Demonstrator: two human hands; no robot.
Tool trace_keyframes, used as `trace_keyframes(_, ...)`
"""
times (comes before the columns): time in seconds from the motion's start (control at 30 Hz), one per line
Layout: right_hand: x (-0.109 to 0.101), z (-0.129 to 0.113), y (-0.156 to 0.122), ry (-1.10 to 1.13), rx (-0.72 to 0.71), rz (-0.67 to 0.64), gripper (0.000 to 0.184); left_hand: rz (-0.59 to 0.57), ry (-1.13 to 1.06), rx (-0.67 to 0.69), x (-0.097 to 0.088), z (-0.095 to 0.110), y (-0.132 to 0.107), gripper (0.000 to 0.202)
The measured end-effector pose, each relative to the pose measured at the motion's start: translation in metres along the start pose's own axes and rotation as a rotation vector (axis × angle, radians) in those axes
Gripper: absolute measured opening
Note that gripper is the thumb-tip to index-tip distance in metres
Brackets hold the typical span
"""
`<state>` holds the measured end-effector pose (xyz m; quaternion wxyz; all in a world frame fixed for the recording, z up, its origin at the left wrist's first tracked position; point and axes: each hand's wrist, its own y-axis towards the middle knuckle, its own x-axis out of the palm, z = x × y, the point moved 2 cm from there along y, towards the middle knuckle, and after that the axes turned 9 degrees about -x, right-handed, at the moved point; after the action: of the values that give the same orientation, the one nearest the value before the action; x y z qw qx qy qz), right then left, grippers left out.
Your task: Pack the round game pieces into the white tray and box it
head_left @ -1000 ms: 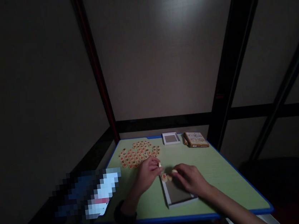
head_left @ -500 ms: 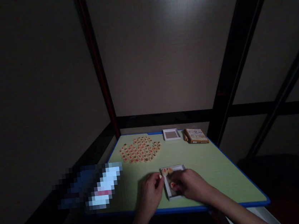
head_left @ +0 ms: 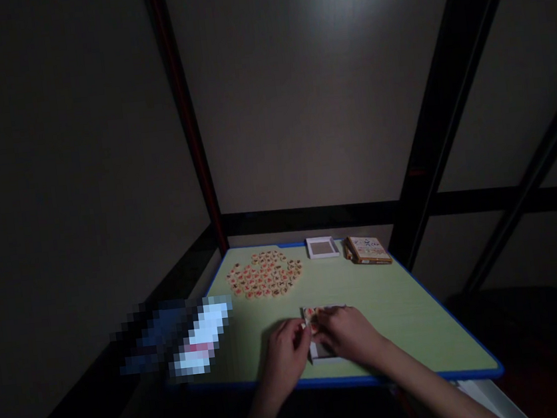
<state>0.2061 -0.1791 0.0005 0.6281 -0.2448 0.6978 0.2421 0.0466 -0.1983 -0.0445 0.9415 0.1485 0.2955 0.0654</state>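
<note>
My left hand (head_left: 286, 354) and my right hand (head_left: 347, 335) meet over a shallow white tray (head_left: 320, 354) near the front edge of the green table (head_left: 401, 316). Small round pale tiles with red marks (head_left: 311, 313) lie at the tray's far end, just beyond my fingertips. Both hands have their fingers curled inward, pinching at tiles where they meet; the dim light hides exactly what each holds. A cluster of several similar tiles (head_left: 264, 274) lies flat at the table's far left.
A small empty white tray (head_left: 322, 247) and a brown patterned box (head_left: 368, 250) sit at the table's far edge. A blurred-out lit object (head_left: 193, 339) lies at the left edge. Dark frame bars rise behind the table, and the room is dim.
Both hands have drawn back toward the front edge, over the near tray. The left hand came away from the tile cluster. The view has tilted up slightly.
</note>
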Motion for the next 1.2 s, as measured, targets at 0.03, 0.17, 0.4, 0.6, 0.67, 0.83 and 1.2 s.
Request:
trace_keyframes(0.03, -0.001, 0.001, 0.0, 0.002, 0.005, -0.006, 0.024, 0.001, -0.004, -0.002, 0.0, 0.0, 0.0, 0.02)
trace_keyframes(0.17, -0.002, 0.001, 0.0, -0.006, 0.018, -0.026, 0.02, -0.003, -0.016, -0.018, 0.0, 0.001, 0.001, 0.02)
trace_keyframes(0.4, 0.004, -0.003, 0.005, -0.014, -0.03, 0.046, 0.03, -0.049, -0.043, -0.062, -0.002, 0.003, 0.002, 0.022)
trace_keyframes(0.6, 0.007, -0.002, 0.006, -0.014, -0.049, 0.085, 0.027, -0.05, -0.07, -0.081, -0.002, 0.002, 0.001, 0.02)
trace_keyframes(0.67, 0.005, -0.001, 0.005, 0.011, -0.042, 0.079, 0.024, -0.06, -0.093, -0.103, -0.002, 0.0, 0.002, 0.019)
trace_keyframes(0.83, -0.007, 0.005, -0.001, 0.225, -0.021, 0.161, 0.014, 0.034, -0.11, -0.153, -0.003, -0.005, 0.005, 0.009)
trace_keyframes(1.2, 0.017, 0.019, 0.007, 1.113, 0.004, 0.415, 0.031, -0.17, -0.072, 0.019, -0.006, 0.021, 0.015, 0.027)
